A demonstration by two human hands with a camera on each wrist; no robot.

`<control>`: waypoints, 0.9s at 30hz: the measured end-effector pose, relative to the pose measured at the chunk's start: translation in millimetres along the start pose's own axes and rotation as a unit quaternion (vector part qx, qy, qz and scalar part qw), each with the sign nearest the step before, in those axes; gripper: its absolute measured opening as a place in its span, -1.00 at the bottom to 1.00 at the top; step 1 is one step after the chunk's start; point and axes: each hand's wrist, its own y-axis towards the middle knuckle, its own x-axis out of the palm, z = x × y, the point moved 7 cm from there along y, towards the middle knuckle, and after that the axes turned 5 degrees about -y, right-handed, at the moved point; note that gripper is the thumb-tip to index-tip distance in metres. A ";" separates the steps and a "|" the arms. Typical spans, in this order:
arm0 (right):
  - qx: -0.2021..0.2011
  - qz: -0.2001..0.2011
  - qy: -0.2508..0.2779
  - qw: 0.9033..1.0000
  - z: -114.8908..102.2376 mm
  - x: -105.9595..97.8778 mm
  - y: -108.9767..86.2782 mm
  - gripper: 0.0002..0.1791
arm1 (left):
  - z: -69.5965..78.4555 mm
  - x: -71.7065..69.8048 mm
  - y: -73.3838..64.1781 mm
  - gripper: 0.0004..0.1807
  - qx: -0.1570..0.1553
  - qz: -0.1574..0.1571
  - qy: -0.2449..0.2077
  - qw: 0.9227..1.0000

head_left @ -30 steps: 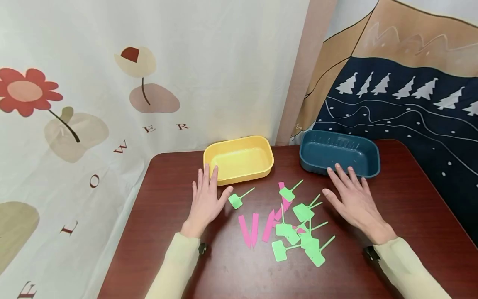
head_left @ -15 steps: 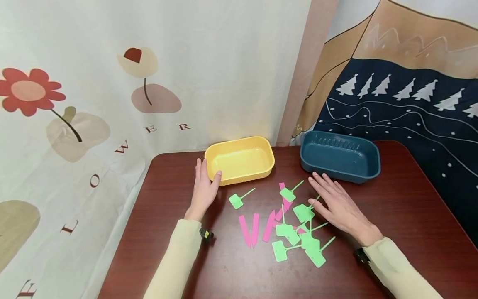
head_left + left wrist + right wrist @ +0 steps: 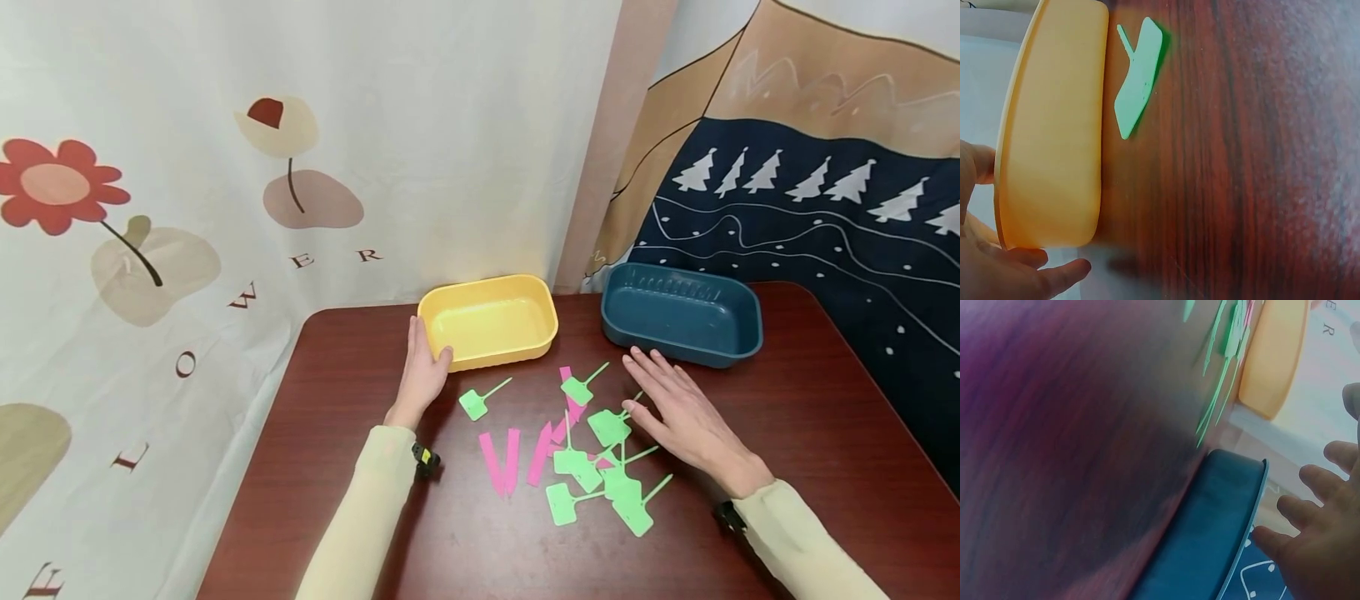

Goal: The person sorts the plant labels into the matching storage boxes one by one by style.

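My left hand [image 3: 423,379] holds the front left corner of a yellow plastic basin [image 3: 495,321], fingers along its left end and thumb at the front rim. In the left wrist view the fingertips [image 3: 1069,270] lie at the basin's end wall. My right hand [image 3: 686,417] reaches over the table with fingers extended, fingertips close to the front left of a dark blue basin [image 3: 686,312]; nothing is in its grasp. Between the hands lie several green plant labels [image 3: 561,504] with thin stems and several pink pointed labels [image 3: 512,461], partly overlapping. Both basins look empty inside.
A single green label [image 3: 473,405] lies apart, in front of the yellow basin. The dark red wooden table [image 3: 315,392] has its back edge against a printed cloth [image 3: 465,142]. A navy cloth with white trees [image 3: 847,179] hangs behind the blue basin.
My left hand has moved in against the yellow basin, which has shifted slightly right. My right hand has drawn back and left from the blue basin's front. The labels have stayed put.
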 end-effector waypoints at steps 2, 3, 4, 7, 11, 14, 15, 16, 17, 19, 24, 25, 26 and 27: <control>-0.004 -0.007 0.000 1.000 -4.5 0.9 2.5 -0.15 | 0.5 0.8 -0.6 -0.09 0.004 -0.010 0.001 1.000; -0.008 -0.009 -0.001 1.000 -8.1 1.1 4.3 -0.14 | 0.3 0.8 -0.6 -0.08 0.005 -0.013 0.001 1.000; -0.013 -0.011 -0.002 1.000 -12.6 1.6 6.5 -0.14 | 0.3 0.2 -0.5 -0.08 0.007 -0.015 0.001 1.000; -0.038 -0.017 -0.007 0.999 -30.7 3.8 15.2 -0.13 | -1.2 -4.8 -1.0 -0.08 0.007 -0.009 -0.004 1.000; -0.094 -0.020 -0.016 0.995 -60.8 10.9 28.6 -0.17 | -4.4 -14.0 -3.4 -0.11 0.007 0.004 -0.007 1.000; -0.148 -0.018 -0.030 0.988 -84.3 19.6 38.6 -0.24 | -7.0 -21.1 -8.1 -0.15 0.005 0.009 -0.007 1.000; -0.165 -0.018 -0.036 0.985 -91.7 23.0 41.9 -0.26 | -8.0 -23.6 -10.4 -0.16 0.003 0.011 -0.007 1.000; -0.180 -0.019 -0.043 0.983 -98.7 26.3 45.1 -0.28 | -9.2 -26.0 -12.6 -0.17 0.004 0.013 -0.005 1.000; -0.195 -0.020 -0.050 0.979 -105.2 30.0 48.6 -0.30 | -10.0 -28.6 -15.2 -0.18 0.004 0.017 -0.005 1.000; -0.213 -0.032 -0.062 0.975 -117.0 37.2 55.4 -0.33 | -11.4 -33.9 -20.6 -0.20 0.011 0.025 -0.005 1.000; -0.237 -0.080 -0.090 0.964 -138.8 57.5 72.6 -0.36 | -12.0 -48.1 -38.1 -0.25 0.022 0.053 -0.013 0.998; -0.238 -0.090 -0.096 0.962 -141.9 61.5 76.2 -0.37 | -12.2 -50.6 -41.8 -0.25 0.023 0.058 -0.014 0.998; -0.239 -0.098 -0.102 0.961 -144.5 65.3 79.7 -0.37 | -12.6 -52.9 -45.7 -0.25 0.023 0.061 -0.016 0.998; -0.238 -0.106 -0.105 0.960 -147.0 68.4 83.1 -0.38 | -12.8 -55.0 -49.4 -0.25 0.025 0.063 -0.017 0.998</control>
